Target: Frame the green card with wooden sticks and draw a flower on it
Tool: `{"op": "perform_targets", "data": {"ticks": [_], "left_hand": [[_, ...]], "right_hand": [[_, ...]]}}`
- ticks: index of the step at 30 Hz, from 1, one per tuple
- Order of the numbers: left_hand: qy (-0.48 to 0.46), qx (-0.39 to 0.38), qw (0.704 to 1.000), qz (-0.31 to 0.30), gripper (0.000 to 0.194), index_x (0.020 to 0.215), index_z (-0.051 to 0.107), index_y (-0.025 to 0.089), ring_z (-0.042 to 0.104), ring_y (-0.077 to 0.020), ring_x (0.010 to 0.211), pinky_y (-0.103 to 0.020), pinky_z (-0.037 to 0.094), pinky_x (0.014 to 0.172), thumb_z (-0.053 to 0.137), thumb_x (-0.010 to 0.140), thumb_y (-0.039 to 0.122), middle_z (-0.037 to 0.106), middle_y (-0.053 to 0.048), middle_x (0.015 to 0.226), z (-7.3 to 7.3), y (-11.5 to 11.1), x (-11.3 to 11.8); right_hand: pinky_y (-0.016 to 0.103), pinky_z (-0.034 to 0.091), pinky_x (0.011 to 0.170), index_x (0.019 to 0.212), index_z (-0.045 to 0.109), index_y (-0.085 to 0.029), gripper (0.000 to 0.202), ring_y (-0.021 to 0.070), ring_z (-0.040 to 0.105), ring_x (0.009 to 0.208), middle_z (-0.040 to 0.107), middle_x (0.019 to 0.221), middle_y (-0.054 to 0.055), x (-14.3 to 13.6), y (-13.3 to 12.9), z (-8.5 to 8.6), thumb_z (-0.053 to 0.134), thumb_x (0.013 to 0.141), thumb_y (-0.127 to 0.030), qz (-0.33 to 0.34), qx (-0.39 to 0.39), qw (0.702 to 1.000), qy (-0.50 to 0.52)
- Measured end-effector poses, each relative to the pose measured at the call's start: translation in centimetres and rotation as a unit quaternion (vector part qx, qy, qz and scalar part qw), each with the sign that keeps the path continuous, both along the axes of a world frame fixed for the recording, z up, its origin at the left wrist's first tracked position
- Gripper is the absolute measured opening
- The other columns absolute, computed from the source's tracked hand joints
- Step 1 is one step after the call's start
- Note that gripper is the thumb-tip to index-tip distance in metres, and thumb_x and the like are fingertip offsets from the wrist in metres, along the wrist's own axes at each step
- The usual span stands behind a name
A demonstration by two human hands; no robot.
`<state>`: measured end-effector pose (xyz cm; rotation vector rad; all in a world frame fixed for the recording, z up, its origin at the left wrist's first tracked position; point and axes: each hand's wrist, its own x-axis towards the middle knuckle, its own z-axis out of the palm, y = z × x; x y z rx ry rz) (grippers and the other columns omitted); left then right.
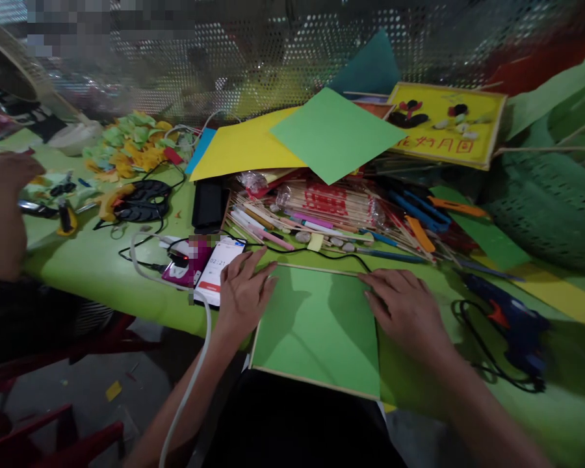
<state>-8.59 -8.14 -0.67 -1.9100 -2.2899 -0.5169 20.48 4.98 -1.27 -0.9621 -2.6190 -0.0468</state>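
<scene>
Presently the green sheet lies at the front of the worktop, the left hand's grip spread at one upper corner; at the other, I cannot tell if the right hand pinches the thin stick. Uneven pressing could perhaps make this stick slip crooked.

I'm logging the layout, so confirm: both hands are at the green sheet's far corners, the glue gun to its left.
Wrong side: the head view shows the glue gun right of the sheet. Left hand and right hand are at its far corners.
</scene>
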Motion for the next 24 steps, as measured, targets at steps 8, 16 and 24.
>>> {"op": "perform_targets", "data": {"ticks": [8, 16, 24], "left_hand": [[0.000, 0.003, 1.000, 0.003, 0.033, 0.129, 0.071, 0.027, 0.050, -0.0297, 0.133, -0.049, 0.043, 0.104, 0.050, 0.104, 0.032, 0.056, -0.003, 0.153, 0.25, 0.01, 0.06], [0.019, -0.016, 1.000, 0.003, 0.031, 0.127, 0.072, 0.027, 0.049, -0.0303, 0.135, -0.050, 0.042, 0.105, 0.053, 0.103, 0.032, 0.056, -0.003, 0.153, 0.16, 0.05, 0.17], [0.023, -0.007, 1.000, -0.007, 0.033, 0.132, 0.069, 0.032, 0.050, -0.0302, 0.136, -0.050, 0.043, 0.104, 0.052, 0.103, 0.031, 0.052, -0.002, 0.157, 0.16, 0.11, 0.39]], "right_hand": [[0.041, 0.045, 0.080, 0.119, 0.074, -0.018, 0.033, 0.0290, 0.064, 0.097, 0.075, 0.109, 0.012, 0.20, 0.14, -0.50, 0.048, 0.102, -0.029, 0.012, 0.010, 1.000, -0.004], [0.041, 0.044, 0.079, 0.118, 0.074, -0.014, 0.035, 0.0285, 0.063, 0.095, 0.075, 0.106, 0.013, 0.04, 0.04, -0.40, 0.045, 0.103, -0.028, 0.025, 0.030, 0.999, 0.003], [0.041, 0.045, 0.080, 0.118, 0.075, -0.017, 0.037, 0.0282, 0.063, 0.096, 0.076, 0.107, 0.012, 0.11, 0.17, -0.61, 0.044, 0.103, -0.029, 0.020, 0.021, 1.000, 0.001]]}}
